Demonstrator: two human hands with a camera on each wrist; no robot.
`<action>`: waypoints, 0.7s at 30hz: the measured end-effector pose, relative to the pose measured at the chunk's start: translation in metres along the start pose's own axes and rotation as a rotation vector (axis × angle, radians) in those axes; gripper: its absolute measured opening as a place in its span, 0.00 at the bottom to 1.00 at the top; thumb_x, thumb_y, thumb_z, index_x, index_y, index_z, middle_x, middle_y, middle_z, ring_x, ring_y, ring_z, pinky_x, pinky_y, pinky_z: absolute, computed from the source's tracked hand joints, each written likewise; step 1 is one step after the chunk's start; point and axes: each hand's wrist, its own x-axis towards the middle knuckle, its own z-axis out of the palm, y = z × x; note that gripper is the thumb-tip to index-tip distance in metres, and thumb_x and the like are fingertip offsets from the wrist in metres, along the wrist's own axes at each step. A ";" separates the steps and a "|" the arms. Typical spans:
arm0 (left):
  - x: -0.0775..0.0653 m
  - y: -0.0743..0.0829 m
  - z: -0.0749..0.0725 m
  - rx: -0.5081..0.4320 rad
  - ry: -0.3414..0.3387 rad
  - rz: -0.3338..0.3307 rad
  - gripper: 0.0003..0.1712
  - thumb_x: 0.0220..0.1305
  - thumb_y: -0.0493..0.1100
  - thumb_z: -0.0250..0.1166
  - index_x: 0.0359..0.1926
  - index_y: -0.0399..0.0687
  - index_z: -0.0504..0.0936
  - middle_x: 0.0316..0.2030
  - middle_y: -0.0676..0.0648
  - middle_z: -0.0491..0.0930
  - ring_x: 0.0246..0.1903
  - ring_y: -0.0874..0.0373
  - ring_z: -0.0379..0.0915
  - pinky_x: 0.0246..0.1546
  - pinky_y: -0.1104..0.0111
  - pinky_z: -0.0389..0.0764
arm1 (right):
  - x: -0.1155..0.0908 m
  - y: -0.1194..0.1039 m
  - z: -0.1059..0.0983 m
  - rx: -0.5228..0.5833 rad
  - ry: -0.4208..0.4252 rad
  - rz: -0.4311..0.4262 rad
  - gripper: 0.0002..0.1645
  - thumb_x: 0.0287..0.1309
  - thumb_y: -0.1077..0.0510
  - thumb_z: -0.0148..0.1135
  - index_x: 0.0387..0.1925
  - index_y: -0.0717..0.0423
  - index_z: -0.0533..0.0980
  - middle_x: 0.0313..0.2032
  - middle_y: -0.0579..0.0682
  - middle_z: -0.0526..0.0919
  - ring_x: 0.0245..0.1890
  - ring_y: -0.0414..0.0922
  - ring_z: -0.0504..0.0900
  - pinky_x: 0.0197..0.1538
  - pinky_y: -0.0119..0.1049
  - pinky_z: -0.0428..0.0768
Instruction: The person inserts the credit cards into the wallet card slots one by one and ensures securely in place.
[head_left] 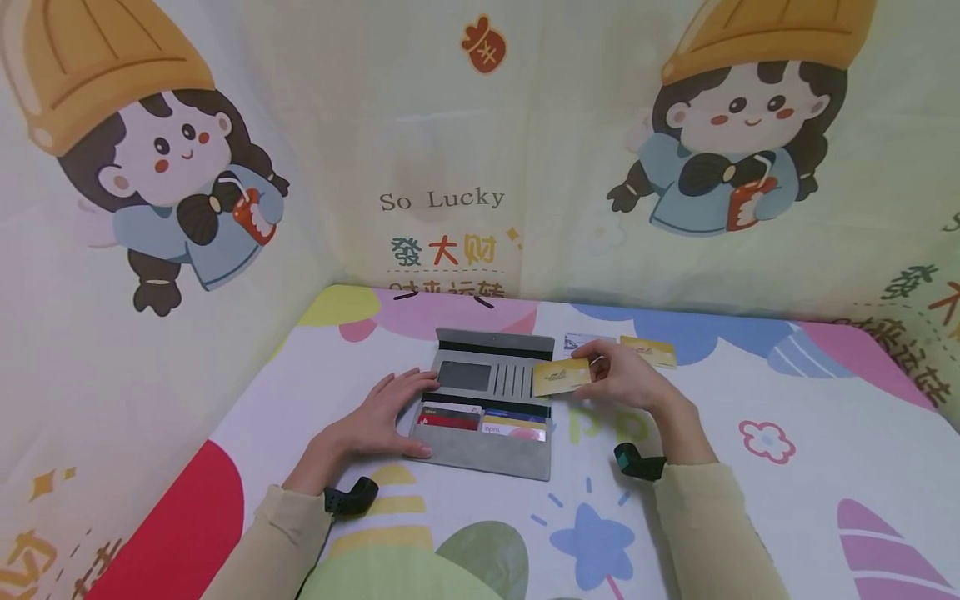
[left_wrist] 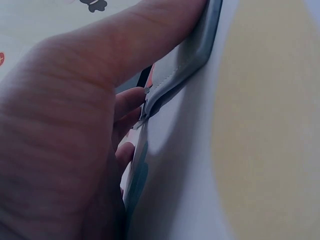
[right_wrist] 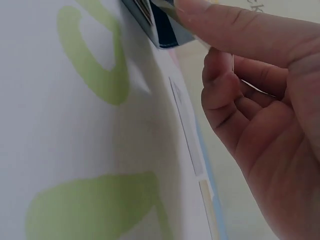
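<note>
A grey card wallet (head_left: 483, 457) lies unfolded on the table. Several cards (head_left: 450, 417) fill its lower pockets, while the upper half has a dark window (head_left: 465, 376) and several slots. My left hand (head_left: 375, 421) rests along the wallet's left side, thumb on the lower corner and fingers stretched to the upper edge. In the left wrist view the thumb (left_wrist: 125, 42) lies over the wallet's edge (left_wrist: 200, 55). Between thumb and fingers, my right hand (head_left: 633, 383) pinches a gold card (head_left: 558, 377), its left end over the right edge of the upper half.
Behind the right hand, a second gold card (head_left: 656, 352) and a pale blue-and-white card (head_left: 588, 342) lie on the table. A cartoon-printed cloth covers the table, and printed cloth walls (head_left: 570, 167) rise at the back and left. Each wrist wears a black device (head_left: 352, 497).
</note>
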 end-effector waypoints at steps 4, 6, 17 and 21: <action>0.000 0.000 0.000 0.003 -0.003 -0.012 0.56 0.38 0.74 0.66 0.68 0.58 0.60 0.69 0.55 0.53 0.70 0.56 0.37 0.67 0.54 0.35 | 0.001 -0.003 0.002 -0.001 -0.007 -0.010 0.35 0.37 0.55 0.78 0.51 0.57 0.73 0.30 0.51 0.74 0.31 0.48 0.71 0.33 0.37 0.70; 0.000 0.000 0.000 0.002 -0.004 -0.015 0.56 0.38 0.74 0.66 0.68 0.58 0.60 0.69 0.55 0.53 0.70 0.56 0.37 0.67 0.54 0.35 | 0.001 -0.003 0.002 0.002 -0.007 -0.017 0.36 0.37 0.55 0.78 0.50 0.59 0.73 0.28 0.52 0.73 0.29 0.47 0.71 0.31 0.36 0.70; 0.001 0.000 -0.001 -0.007 -0.004 -0.013 0.57 0.37 0.73 0.67 0.68 0.57 0.61 0.69 0.55 0.53 0.70 0.56 0.36 0.66 0.53 0.35 | 0.003 -0.003 0.004 0.004 -0.019 -0.003 0.36 0.37 0.56 0.78 0.50 0.61 0.73 0.28 0.52 0.73 0.29 0.47 0.70 0.31 0.35 0.70; 0.001 -0.001 -0.002 -0.006 -0.002 -0.011 0.57 0.37 0.74 0.67 0.67 0.57 0.61 0.69 0.56 0.53 0.70 0.56 0.36 0.66 0.53 0.35 | 0.003 -0.005 0.004 -0.011 -0.024 -0.002 0.35 0.37 0.56 0.78 0.50 0.61 0.73 0.29 0.52 0.73 0.30 0.47 0.71 0.32 0.36 0.70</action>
